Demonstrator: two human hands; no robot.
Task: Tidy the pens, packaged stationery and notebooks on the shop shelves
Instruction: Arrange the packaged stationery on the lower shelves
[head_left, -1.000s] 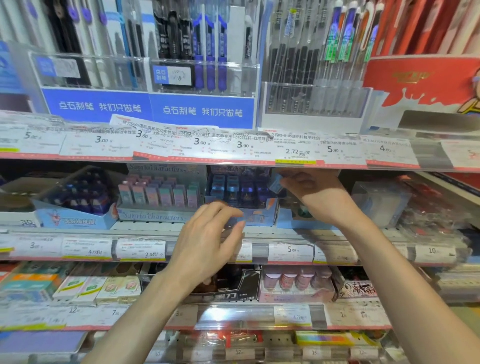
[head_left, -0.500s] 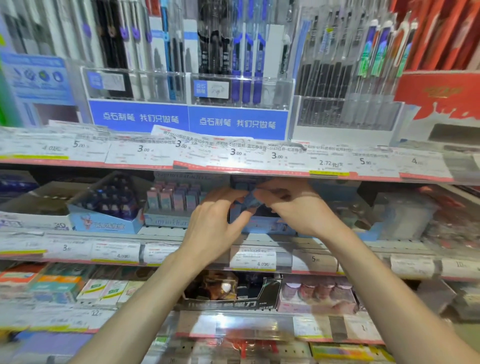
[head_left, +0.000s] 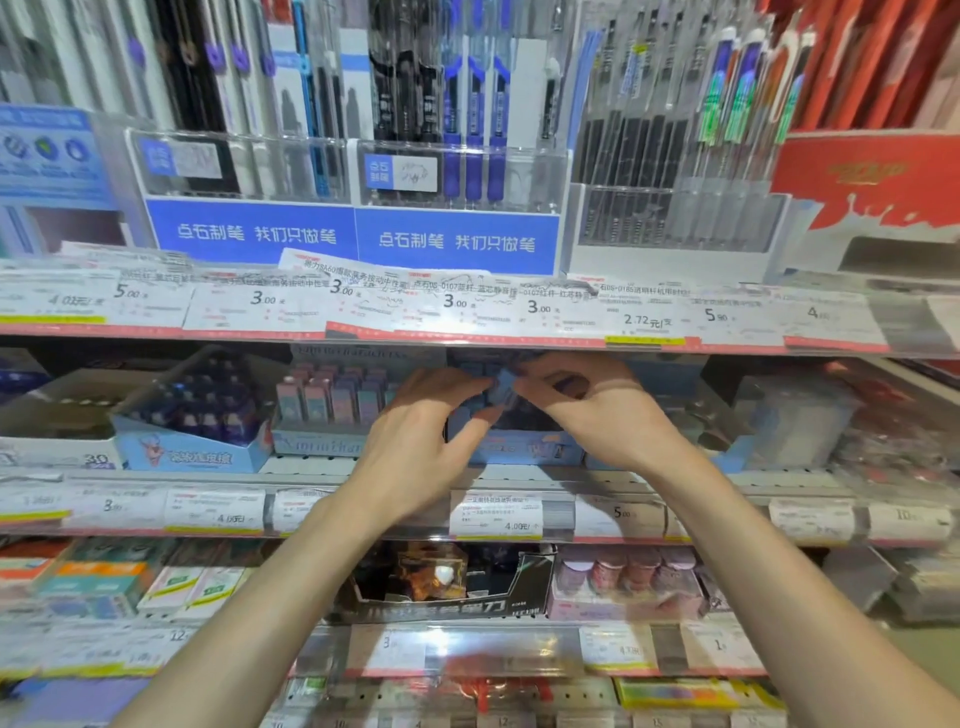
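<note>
Both hands reach into the second shelf, just under the price-label rail. A small blue packet (head_left: 502, 388) sits between their fingertips, above a blue display box (head_left: 524, 448) of similar dark blue packets. My left hand (head_left: 415, 441) touches the packet from the left with thumb and fingers curled. My right hand (head_left: 597, 410) pinches it from the right. The box's contents are mostly hidden behind my hands.
Left of the box stand a pastel eraser box (head_left: 332, 410) and a tilted blue box of dark bottles (head_left: 197, 421). Pen racks (head_left: 457, 119) fill the top shelf above the price-label rail (head_left: 467, 312). Lower shelves hold a black knife box (head_left: 452, 582) and pink packs (head_left: 623, 582).
My left hand rose from the shelf edge and met my right hand at the blue box. Both now close on the small blue packet; the view has moved closer.
</note>
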